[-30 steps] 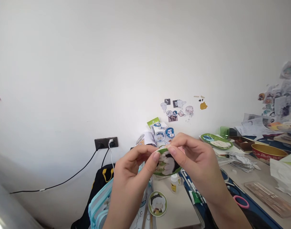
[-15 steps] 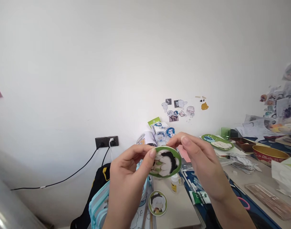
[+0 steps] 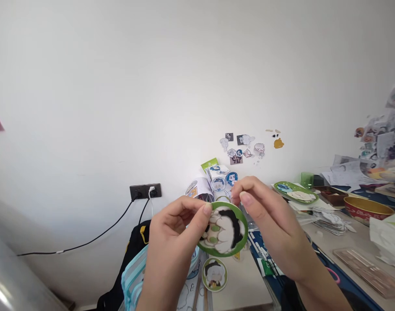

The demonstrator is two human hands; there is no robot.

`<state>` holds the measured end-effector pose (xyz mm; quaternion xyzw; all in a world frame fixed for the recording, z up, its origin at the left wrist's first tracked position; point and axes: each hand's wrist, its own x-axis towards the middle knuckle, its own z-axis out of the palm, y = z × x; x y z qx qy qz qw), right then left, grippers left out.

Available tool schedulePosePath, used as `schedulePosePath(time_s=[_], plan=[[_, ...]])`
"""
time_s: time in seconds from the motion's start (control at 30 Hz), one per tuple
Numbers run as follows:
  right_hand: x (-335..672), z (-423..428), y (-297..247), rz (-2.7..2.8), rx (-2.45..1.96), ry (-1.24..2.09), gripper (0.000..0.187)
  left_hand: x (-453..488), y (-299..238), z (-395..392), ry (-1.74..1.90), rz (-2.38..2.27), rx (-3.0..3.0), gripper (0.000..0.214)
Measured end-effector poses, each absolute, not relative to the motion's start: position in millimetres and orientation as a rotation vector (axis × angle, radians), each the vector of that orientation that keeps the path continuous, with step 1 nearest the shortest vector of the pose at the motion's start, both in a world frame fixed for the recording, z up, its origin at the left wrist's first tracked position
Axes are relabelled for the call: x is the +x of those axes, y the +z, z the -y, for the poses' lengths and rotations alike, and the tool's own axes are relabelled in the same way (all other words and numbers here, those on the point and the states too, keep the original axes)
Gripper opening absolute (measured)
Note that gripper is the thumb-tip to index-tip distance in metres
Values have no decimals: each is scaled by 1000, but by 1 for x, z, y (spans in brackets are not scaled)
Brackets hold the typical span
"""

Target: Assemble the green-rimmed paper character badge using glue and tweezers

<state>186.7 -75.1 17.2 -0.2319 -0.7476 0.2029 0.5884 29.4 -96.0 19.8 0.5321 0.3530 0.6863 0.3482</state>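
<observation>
A round green-rimmed badge (image 3: 224,229) with a cartoon figure is held up in front of me, its face toward the camera. My left hand (image 3: 174,242) pinches its left edge between thumb and fingers. My right hand (image 3: 269,224) is at its upper right edge, fingers curled in a pinch near the rim; whether they grip the badge or something small is hidden. Below, a second similar round badge (image 3: 214,274) lies flat on the desk (image 3: 246,285).
A green oval tray (image 3: 294,192), a gold bowl (image 3: 367,207), paper stacks (image 3: 327,218) and a clear flat case (image 3: 366,270) sit on the desk at right. Stickers (image 3: 244,147) dot the wall. A wall socket (image 3: 145,191) with cables and a blue pouch (image 3: 135,280) are at left.
The badge has turned from edge-on to face the camera and sits slightly lower. My right fingers have shifted from its top edge to its upper right.
</observation>
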Motion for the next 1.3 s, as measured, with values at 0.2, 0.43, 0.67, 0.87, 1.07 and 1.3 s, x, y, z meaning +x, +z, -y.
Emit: schedulePosePath(time_s=[0.2,0.43,0.67,0.87,1.07,1.3], plan=[[184,73,17,1863,-533,246,25,31,22,96,1833,-986,1409,19],[182,73,17,1876,-524,90,24,29,22,101,1825,-987,1476,17],[180,73,16,1879,-529,43,23,31,21,100,1687,-980,1540,8],[181,78,18,1842,-558,55,10,30,20,99,1740,-986,1469,11],[175,81,15,1727,-639,-261,9,30,20,98,1717,-991,1513,11],[172,82,14,1667,-645,-397,9,34,18,99,1715,-965,1504,11]])
